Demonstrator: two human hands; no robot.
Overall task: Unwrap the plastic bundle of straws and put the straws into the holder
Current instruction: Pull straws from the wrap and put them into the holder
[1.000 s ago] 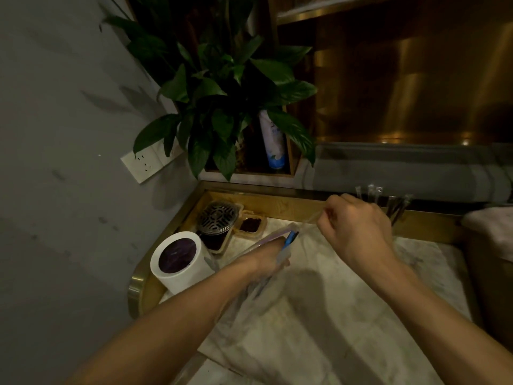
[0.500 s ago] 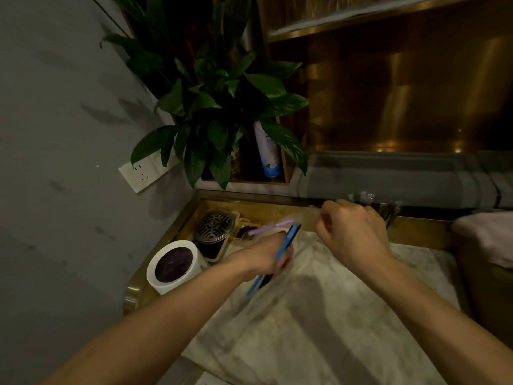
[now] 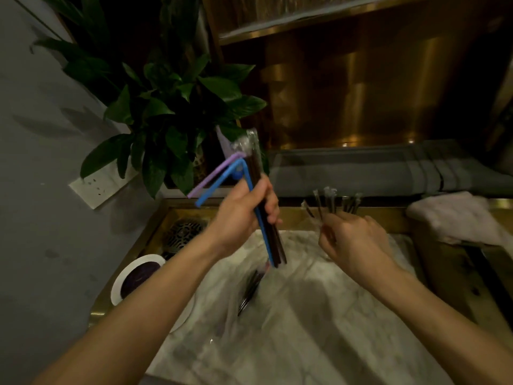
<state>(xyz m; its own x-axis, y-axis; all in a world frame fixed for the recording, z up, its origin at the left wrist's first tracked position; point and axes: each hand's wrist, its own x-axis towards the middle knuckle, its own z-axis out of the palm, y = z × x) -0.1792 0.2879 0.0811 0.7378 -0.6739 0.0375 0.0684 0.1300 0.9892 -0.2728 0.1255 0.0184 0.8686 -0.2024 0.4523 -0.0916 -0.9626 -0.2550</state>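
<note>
My left hand grips a bundle of straws and holds it upright above the marble counter. The bundle has dark straws in clear plastic wrap, plus a blue and a purple straw bent over at the top. My right hand hovers to the right with fingers curled, pinching what looks like a thin clear strip; I cannot tell what it is. Behind it, several wrapped dark straws stand up at the counter's back edge; their holder is hidden by the hand. More dark straws in plastic lie on the counter below.
A white cylindrical container stands at the left by a metal drain grate. A leafy plant rises at the back left, above a wall socket. A folded towel lies at the right. The counter has a brass rim.
My left hand has lifted the straw bundle from near the counter to upright and higher. My right hand has let go of the bundle's end and moved right and down.
</note>
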